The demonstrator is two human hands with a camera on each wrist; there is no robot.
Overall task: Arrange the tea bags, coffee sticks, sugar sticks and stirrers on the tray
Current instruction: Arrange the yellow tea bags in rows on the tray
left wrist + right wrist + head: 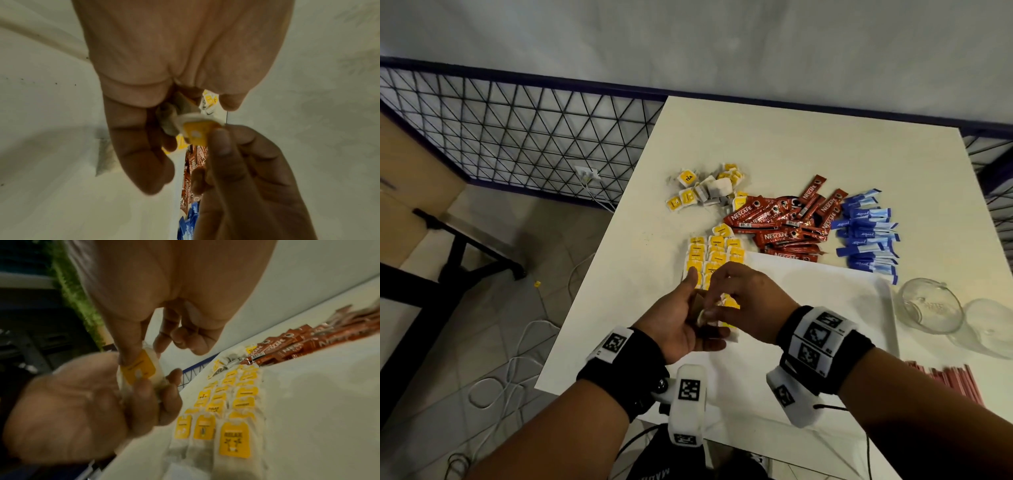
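wrist views only: yellow-tagged tea bag (195,129) between both hands

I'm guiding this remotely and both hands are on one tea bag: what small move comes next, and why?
Probably let the right hand take the tea bag from the left hand and lay it at the near end of the tea bag rows on the tray. Both hands pinch it above those rows, and the coffee sticks are not on the tray yet.
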